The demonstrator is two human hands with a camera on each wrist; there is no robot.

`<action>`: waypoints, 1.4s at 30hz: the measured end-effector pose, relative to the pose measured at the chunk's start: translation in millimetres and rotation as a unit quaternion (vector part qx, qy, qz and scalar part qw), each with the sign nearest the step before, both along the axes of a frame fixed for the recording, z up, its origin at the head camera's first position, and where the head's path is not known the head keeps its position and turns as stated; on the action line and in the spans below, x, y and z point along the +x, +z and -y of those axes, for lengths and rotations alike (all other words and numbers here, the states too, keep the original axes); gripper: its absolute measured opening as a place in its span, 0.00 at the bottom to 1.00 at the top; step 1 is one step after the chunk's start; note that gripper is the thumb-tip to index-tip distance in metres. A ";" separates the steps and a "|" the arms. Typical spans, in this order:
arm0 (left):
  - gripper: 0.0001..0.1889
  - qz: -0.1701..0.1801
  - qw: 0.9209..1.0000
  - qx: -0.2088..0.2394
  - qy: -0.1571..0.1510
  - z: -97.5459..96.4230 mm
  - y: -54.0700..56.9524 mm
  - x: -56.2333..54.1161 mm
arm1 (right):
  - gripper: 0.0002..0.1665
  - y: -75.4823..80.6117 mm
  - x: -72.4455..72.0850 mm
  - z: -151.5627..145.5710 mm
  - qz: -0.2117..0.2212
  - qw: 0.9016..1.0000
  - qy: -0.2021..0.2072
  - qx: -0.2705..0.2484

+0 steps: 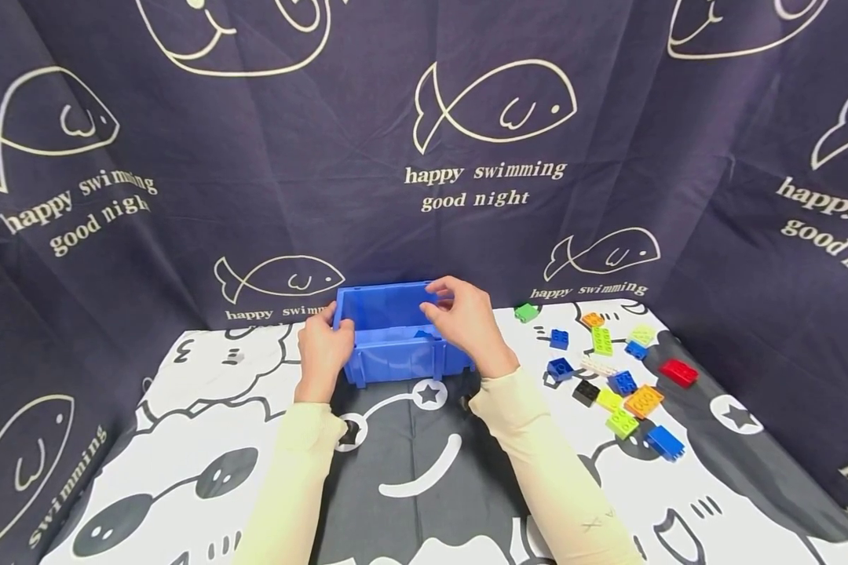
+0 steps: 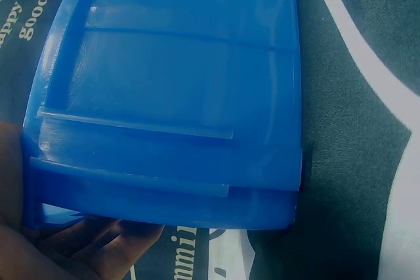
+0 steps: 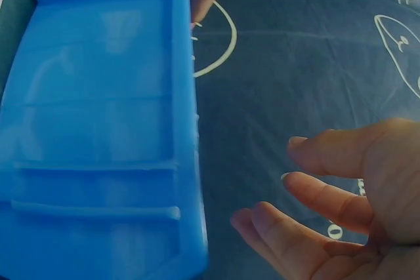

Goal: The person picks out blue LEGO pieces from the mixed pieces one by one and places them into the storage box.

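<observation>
A blue plastic bin (image 1: pixel 396 362) stands toward the back of the cloth-covered table. My left hand (image 1: pixel 325 345) grips its left end, thumb over the front rim and fingers round the outer side. In the left wrist view the bin's ribbed wall (image 2: pixel 177 83) fills most of the picture, with part of the left hand (image 2: pixel 39 247) at its edge. Over the bin's right end is my right hand (image 1: pixel 462 318). The right wrist view shows that hand (image 3: pixel 341 208) apart from the bin, fingers spread and slightly bent, holding nothing. A small darker blue piece (image 1: pixel 422 334) shows inside the bin.
Loose toy bricks lie scattered on the right: a green brick (image 1: pixel 526 312), a red one (image 1: pixel 679 373), an orange one (image 1: pixel 644 401), a black one (image 1: pixel 586 392), a blue one (image 1: pixel 665 442) and several others. A dark printed curtain (image 1: pixel 367 173) hangs behind the table and at both sides.
</observation>
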State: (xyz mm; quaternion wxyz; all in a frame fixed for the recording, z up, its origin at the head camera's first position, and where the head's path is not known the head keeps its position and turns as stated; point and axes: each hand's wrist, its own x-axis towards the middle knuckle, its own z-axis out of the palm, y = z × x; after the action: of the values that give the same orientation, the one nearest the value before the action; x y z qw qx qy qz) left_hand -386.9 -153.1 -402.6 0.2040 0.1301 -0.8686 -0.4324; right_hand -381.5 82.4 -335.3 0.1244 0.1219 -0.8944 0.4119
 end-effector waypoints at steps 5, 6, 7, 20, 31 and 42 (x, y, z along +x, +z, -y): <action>0.29 0.000 1.000 0.000 0.003 0.7 2.6 1.1 | 0.18 6.2 -0.5 -6.7 -0.003 1.000 -0.012 -0.002; 0.29 0.000 1.000 0.001 0.003 0.8 3.3 1.4 | 0.18 7.8 -0.4 -8.2 -0.004 1.000 -0.015 -0.004; 0.29 0.000 1.000 0.001 0.004 1.0 3.8 1.7 | 0.17 9.2 -0.4 -9.9 -0.005 1.000 -0.019 -0.005; 0.29 -0.004 1.000 -0.002 0.005 2.7 6.8 1.7 | 0.17 22.6 -2.5 -41.1 -0.003 0.998 -0.065 -0.005; 0.29 -0.007 1.000 -0.002 0.006 4.9 8.6 0.8 | 0.17 30.7 -3.9 -64.4 0.005 0.997 -0.082 0.008; 0.29 -0.004 1.000 -0.003 0.005 1.3 -0.2 -0.1 | 0.18 23.8 -3.6 -80.3 0.016 0.995 -0.094 0.029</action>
State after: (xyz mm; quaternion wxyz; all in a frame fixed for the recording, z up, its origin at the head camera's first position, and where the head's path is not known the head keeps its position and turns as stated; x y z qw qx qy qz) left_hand -387.0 -154.4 -402.7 0.2098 0.1319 -0.8683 -0.4297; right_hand -385.0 162.7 -311.6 0.1449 0.0348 -0.9151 0.3746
